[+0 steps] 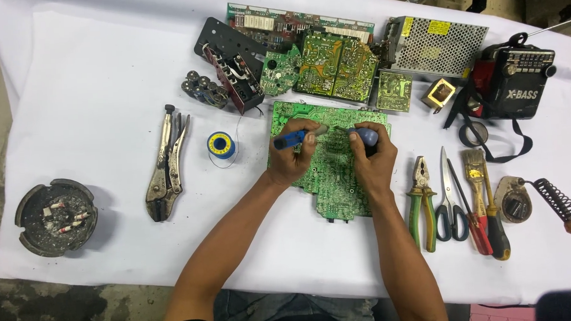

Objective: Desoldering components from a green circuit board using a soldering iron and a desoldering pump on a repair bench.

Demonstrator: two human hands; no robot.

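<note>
A large green circuit board (338, 184) lies solder side up at the middle of the white cloth. My left hand (292, 160) rests on its left part and grips a blue-handled tool (289, 140), likely a desoldering pump, pointing right. My right hand (374, 160) sits on the board's right part and grips a blue-handled soldering iron (365, 135) whose tip points left. The two tool tips meet near the board's upper middle.
Locking pliers (166, 167) and a solder spool (221, 144) lie to the left, an ashtray (55, 217) at far left. Pliers (421, 203), scissors (451, 201), brush, screwdrivers and an iron stand (556, 197) lie right. More boards (336, 65), a metal power supply (436, 45) and a radio (512, 83) line the back.
</note>
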